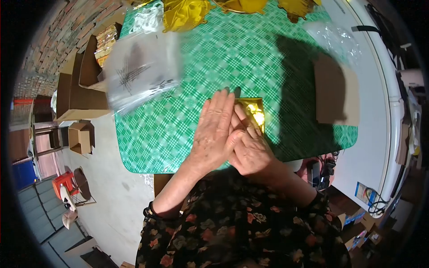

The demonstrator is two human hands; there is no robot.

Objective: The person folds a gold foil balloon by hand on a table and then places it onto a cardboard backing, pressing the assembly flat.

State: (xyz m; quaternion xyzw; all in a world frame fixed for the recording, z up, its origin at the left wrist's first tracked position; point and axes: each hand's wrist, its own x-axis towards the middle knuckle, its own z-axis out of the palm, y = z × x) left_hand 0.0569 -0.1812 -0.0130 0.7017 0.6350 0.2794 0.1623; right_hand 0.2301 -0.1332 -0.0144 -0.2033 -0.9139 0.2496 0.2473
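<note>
A shiny gold foil piece lies flat near the front edge of the green checked tablecloth. My left hand is stretched out flat over its left part, fingers straight and close together. Beside and partly under it, my right hand rests on the lower part of the foil with its fingers extended. The thumb of my left hand overlaps my right hand. Both hands cover much of the foil, so its full shape is hidden.
Clear plastic bags lie at the left of the table, beside open cardboard boxes. Gold foil balloons lie along the far edge. A brown cardboard piece and crumpled clear plastic are on the right.
</note>
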